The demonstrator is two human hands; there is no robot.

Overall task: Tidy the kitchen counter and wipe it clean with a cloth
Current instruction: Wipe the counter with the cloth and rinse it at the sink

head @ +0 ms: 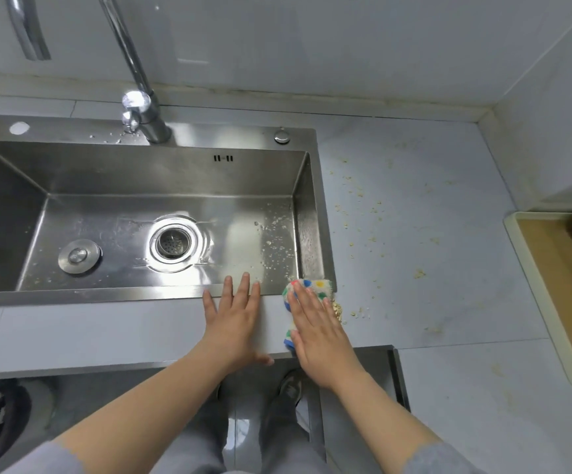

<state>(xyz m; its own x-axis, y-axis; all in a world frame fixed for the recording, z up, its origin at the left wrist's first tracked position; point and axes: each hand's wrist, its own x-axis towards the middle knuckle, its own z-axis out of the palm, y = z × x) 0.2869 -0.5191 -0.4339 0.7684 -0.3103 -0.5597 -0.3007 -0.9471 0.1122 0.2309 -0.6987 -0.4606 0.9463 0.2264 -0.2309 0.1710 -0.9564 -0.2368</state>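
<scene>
1. Pressing down on a cloth [306, 295], the right hand [318, 333] lies flat with fingers spread; grip is wide, palm on the fabric, nothing pinched.
2. Cloth is white with coloured dots and a blue edge; it sits on the worktop [431, 234] at the sink's front right corner, its far end touching the steel rim.
3. Left hand [235, 323] lies flat on the worktop strip in front of the sink [134, 172], fingers spread, fingertips over the front rim; grip wide, holding nothing.
4. The two hands are near each other, not touching.
5. Small pile of oat-like flakes [337, 307] sits just beside the cloth's right edge.
6. More crumbs [359, 213] lie scattered across the worktop right of the sink; one clump [419, 273] further right.
7. Sink basin is wet, with flakes on its right floor; drain strainer [171, 242] in the middle, loose plug [79, 256] left of it.
8. Tap [140, 104] stands at the back rim.
9. Tray [551, 295] with a pale rim is at the right edge, holding dark things too cropped to tell.
10. Shoe and grey trousers show below the worktop edge.
</scene>
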